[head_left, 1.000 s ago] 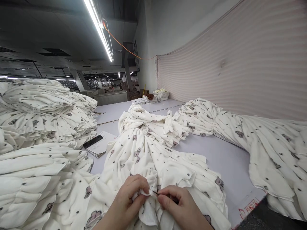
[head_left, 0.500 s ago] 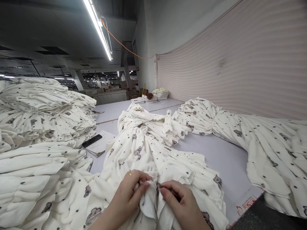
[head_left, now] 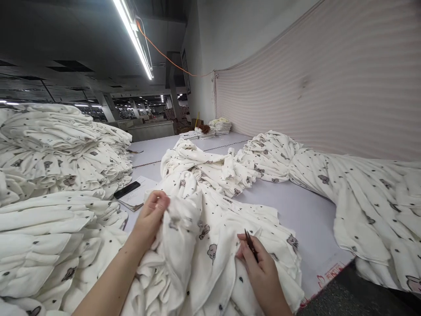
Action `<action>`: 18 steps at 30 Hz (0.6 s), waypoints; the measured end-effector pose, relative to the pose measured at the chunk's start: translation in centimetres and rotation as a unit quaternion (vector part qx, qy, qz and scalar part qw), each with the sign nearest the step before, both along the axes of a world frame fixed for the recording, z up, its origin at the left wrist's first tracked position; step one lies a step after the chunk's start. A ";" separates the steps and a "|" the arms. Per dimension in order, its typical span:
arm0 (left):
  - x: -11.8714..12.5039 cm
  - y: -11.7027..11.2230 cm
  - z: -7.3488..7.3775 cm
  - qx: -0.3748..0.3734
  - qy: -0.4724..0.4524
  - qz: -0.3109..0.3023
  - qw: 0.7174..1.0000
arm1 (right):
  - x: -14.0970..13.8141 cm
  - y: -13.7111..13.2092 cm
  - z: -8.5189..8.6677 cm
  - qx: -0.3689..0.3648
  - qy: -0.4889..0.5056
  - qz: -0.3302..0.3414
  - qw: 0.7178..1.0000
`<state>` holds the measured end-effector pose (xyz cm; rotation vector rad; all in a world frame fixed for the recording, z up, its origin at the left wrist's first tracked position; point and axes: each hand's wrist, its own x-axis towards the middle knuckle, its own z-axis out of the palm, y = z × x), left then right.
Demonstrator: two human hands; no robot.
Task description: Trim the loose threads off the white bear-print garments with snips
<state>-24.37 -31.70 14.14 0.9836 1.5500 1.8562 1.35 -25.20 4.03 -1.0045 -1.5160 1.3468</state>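
White fabric (head_left: 179, 232) printed with small dark dots and greyish-pink animal figures lies bunched in front of me. My left hand (head_left: 154, 213) is closed on a fold of it and holds that fold raised. Dark, pointed thread snips (head_left: 250, 245) stick up from the fingers of my right hand (head_left: 258, 265), their tips pointing away from me. The right fingertips also touch the fabric's right part; whether they pinch it I cannot tell.
Tall piles of the same fabric (head_left: 66, 162) stand on the left. A black phone (head_left: 127, 190) rests on papers (head_left: 140, 196). More fabric (head_left: 315, 175) stretches along the right over the pale table (head_left: 296, 202), whose edge is at lower right. A pinkish striped curtain (head_left: 312, 87) hangs behind.
My hands were close together at the fabric and have moved apart. The left has gone up and left, lifting a fold; the right has shifted right, and the snips now show.
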 end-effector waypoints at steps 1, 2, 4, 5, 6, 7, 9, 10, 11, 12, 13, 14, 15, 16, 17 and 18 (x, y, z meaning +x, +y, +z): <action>1.0 0.2 0.1 -0.004 0.007 -0.034 0.999 | -0.1 -0.4 0.6 -0.017 0.019 0.002 1.000; 1.9 0.5 0.2 -0.009 0.019 -0.068 0.997 | -0.4 -0.8 1.2 -0.028 0.038 0.010 0.999; 3.3 1.1 0.5 -0.023 0.063 -0.125 0.990 | -1.5 -1.4 2.6 -0.028 0.069 0.024 0.997; 3.7 1.3 0.7 -0.030 0.088 -0.147 0.985 | -2.2 -1.6 3.2 -0.018 0.077 0.027 0.996; 4.1 1.5 0.9 -0.039 0.111 -0.164 0.979 | -2.9 -1.7 3.7 -0.002 0.075 0.029 0.997; 4.2 1.7 1.1 -0.049 0.134 -0.175 0.974 | -3.7 -1.5 4.0 0.014 0.063 0.030 0.997; 4.3 1.9 1.5 -0.085 0.179 -0.192 0.961 | -4.8 -0.7 4.3 0.037 0.035 0.029 0.998; 4.3 2.0 1.6 -0.111 0.207 -0.200 0.951 | -5.1 -0.1 4.4 0.042 0.030 0.028 0.998; 4.3 2.0 1.6 -0.139 0.237 -0.205 0.939 | -5.2 0.5 4.3 0.044 0.037 0.022 0.998; 4.3 2.0 1.6 -0.166 0.260 -0.207 0.928 | -5.2 1.1 4.3 0.043 0.055 0.011 0.998; 4.3 1.9 1.6 -0.186 0.267 -0.211 0.922 | -5.0 1.6 4.4 0.039 0.079 -0.001 0.996; 4.3 2.0 1.5 -0.193 0.260 -0.213 0.922 | -4.8 2.0 4.5 0.034 0.099 -0.011 0.994; 4.3 2.0 1.6 -0.188 0.234 -0.217 0.929 | -4.5 2.2 4.6 0.028 0.114 -0.019 0.993; 4.3 2.2 1.6 -0.167 0.187 -0.212 0.944 | -4.2 2.3 4.7 0.021 0.123 -0.020 0.992; 4.2 2.3 1.8 -0.135 0.129 -0.197 0.963 | -3.7 2.3 4.9 0.016 0.127 -0.011 0.992; 4.0 2.5 2.0 -0.098 0.073 -0.172 0.977 | -3.2 2.2 5.0 0.014 0.128 0.004 0.992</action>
